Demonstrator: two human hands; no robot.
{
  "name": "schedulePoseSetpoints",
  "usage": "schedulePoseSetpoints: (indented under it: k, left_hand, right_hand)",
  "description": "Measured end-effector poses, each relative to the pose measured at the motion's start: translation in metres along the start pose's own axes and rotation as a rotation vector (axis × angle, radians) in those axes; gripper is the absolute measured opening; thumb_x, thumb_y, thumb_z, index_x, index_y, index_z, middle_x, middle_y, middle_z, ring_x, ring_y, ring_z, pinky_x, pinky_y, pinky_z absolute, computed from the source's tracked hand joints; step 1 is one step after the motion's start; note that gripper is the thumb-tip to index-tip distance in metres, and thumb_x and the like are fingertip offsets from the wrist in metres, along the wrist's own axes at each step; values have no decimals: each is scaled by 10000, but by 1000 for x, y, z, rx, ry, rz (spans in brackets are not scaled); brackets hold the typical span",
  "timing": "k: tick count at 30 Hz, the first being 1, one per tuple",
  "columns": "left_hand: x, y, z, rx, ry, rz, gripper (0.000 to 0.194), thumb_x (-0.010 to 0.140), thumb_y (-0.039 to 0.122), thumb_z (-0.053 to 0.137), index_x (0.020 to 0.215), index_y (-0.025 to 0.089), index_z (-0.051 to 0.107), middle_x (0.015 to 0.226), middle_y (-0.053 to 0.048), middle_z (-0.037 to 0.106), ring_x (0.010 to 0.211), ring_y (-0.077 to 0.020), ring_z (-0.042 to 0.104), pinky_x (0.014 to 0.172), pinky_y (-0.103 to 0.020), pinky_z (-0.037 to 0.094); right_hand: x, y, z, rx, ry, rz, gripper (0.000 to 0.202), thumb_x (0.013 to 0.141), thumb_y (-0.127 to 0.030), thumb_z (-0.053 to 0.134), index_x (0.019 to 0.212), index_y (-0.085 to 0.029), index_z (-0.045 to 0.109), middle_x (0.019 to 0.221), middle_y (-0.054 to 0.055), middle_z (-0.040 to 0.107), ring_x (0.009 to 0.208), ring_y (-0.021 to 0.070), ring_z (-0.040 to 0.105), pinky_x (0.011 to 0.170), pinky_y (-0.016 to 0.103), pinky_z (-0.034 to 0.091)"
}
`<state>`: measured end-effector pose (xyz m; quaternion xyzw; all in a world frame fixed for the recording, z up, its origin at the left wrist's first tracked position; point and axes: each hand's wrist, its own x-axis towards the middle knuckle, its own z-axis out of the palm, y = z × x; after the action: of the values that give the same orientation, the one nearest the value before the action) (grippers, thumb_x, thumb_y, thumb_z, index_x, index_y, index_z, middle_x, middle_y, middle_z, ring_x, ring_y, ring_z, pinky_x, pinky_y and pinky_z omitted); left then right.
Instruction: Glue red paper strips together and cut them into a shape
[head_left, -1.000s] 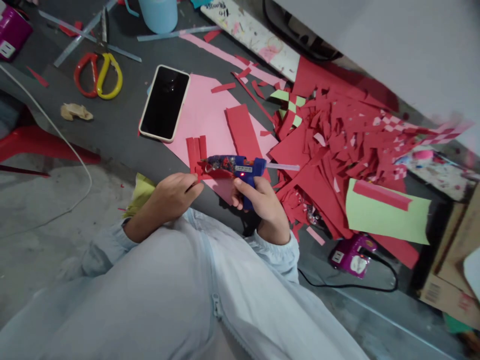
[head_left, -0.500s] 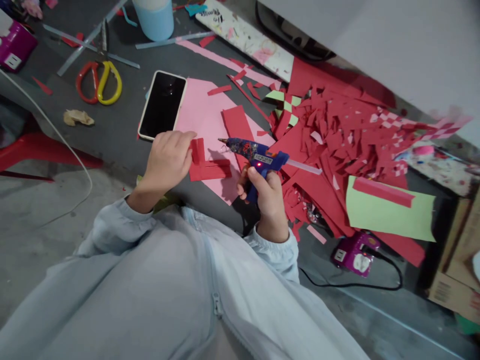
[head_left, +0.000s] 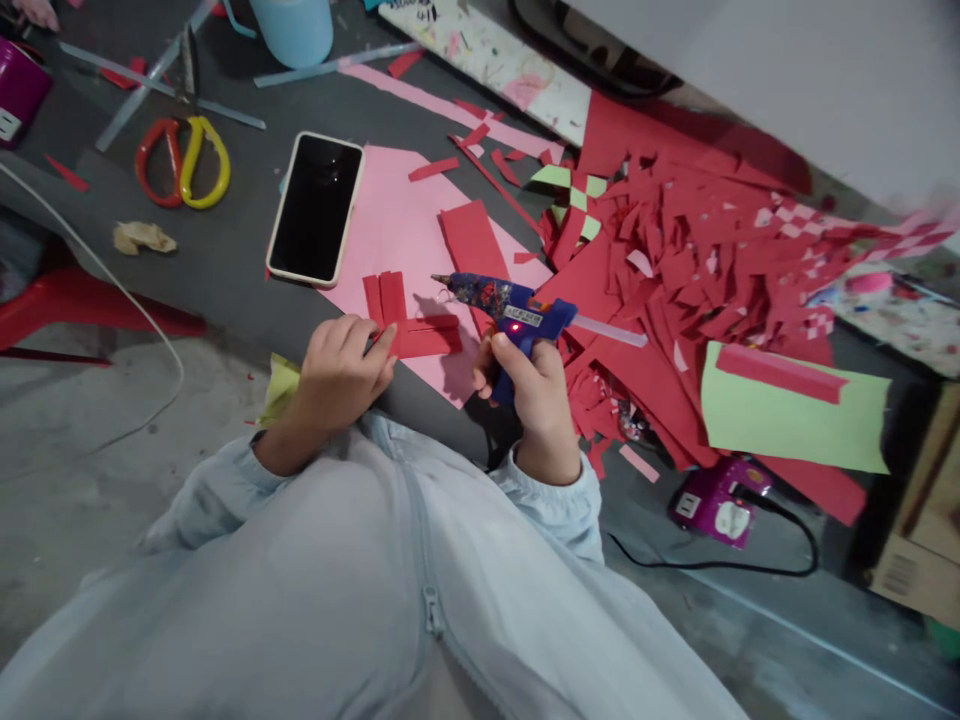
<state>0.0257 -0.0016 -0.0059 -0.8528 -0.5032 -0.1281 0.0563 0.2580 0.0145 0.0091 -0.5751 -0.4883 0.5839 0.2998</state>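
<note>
My right hand (head_left: 525, 385) is wrapped round the handle of a blue hot glue gun (head_left: 517, 305), its small red light lit and a clear glue stick (head_left: 611, 331) jutting from the back. The nozzle points left, just above the pink paper sheet (head_left: 390, 215). Red paper strips (head_left: 420, 340) form an L shape on that sheet. My left hand (head_left: 341, 370) has curled fingers, with its fingertips pinching the lower left corner of the strips. The palm hides part of that corner. Beyond the gun's nozzle lies a wider red paper strip (head_left: 472, 240).
A smartphone (head_left: 316, 208) lies on the sheet's left edge. Red-and-yellow-handled scissors (head_left: 184, 165) and a blue cup (head_left: 296, 30) are farther left. Red paper scraps (head_left: 660, 240) are heaped at right, near a green sheet (head_left: 795, 425) and a purple power socket (head_left: 724, 500) with a black cord.
My left hand has moved down from the upper ends of the strips to their lower left corner. The glue gun stays nearly still in my right hand. The view has shifted slightly.
</note>
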Motion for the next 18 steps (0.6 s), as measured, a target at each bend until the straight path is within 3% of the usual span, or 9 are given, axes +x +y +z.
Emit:
schedulePoseSetpoints:
  k: [18]
  left_hand:
    - [1, -2, 3, -80, -72, -37, 346, 938, 215, 466, 1184, 116, 688, 1018, -174, 692, 962, -310, 620, 799, -490, 496]
  right_hand:
    - [0, 2, -1, -21, 2, 31, 510, 890, -679, 487, 653, -237, 576, 569, 31, 598, 497, 156, 537, 462, 312, 441]
